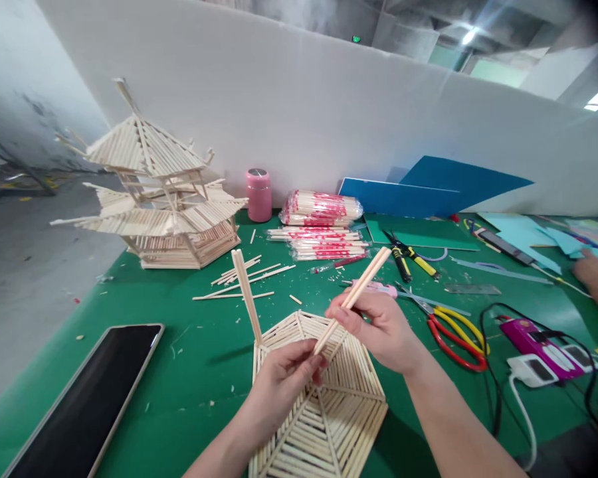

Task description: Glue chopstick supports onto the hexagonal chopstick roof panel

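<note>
Sticks (363, 283), a pale bundle, slant up and right over the polygonal stick panel (349, 411). My right hand (371, 325) pinches them partway up, thumb against fingers; my left hand (289, 375) has its fingers closed at their lower end. Can't tell if that end touches the panel, my fingers hide it. Upright stick post (246, 295) at the panel's far left corner. Panel sits on green table (194, 378), near side. Tiered stick model (164, 222) far left, black-screened device (87, 398) near left, pliers (453, 312) right.
</note>
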`<state>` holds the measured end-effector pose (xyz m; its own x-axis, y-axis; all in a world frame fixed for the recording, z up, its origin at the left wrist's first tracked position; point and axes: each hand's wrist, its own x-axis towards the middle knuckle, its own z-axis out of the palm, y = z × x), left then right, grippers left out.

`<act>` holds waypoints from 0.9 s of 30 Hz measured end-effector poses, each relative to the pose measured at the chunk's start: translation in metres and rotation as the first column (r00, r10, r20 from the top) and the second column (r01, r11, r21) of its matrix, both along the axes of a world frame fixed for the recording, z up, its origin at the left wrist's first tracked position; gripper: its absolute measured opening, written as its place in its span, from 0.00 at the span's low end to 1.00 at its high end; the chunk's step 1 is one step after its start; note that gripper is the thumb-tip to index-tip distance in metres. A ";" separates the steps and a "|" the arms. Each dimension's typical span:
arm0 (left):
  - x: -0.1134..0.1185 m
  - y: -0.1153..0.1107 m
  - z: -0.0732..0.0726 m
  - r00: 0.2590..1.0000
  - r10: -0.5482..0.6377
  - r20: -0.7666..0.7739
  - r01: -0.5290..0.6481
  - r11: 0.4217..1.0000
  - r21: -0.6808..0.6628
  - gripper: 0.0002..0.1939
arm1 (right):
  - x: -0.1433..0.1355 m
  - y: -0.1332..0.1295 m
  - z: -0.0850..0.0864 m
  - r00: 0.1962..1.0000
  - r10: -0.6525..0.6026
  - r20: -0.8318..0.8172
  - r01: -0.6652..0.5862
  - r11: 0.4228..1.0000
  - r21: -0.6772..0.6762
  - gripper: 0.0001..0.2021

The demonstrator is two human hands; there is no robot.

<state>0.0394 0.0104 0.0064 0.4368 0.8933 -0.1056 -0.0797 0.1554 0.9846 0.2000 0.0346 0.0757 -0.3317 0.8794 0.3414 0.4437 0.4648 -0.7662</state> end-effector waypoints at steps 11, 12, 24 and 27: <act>-0.009 0.037 0.033 0.925 0.322 -0.202 -0.207 0.872 0.443 0.13 | 0.013 0.049 -0.013 0.970 -0.171 0.171 0.129 0.963 0.235 0.10; -0.005 0.045 0.040 0.927 0.330 -0.179 -0.209 0.850 0.484 0.14 | 0.013 0.052 -0.020 0.969 -0.158 0.192 0.115 0.970 0.216 0.10; 0.063 0.117 0.064 0.990 -0.048 0.129 0.011 0.962 0.272 0.16 | 0.014 0.067 -0.056 0.954 -0.195 0.228 0.161 0.974 0.159 0.08; 0.070 0.123 0.062 0.995 -0.059 0.079 0.033 0.956 0.293 0.06 | 0.015 0.066 -0.061 0.956 -0.193 0.222 0.166 0.977 0.133 0.09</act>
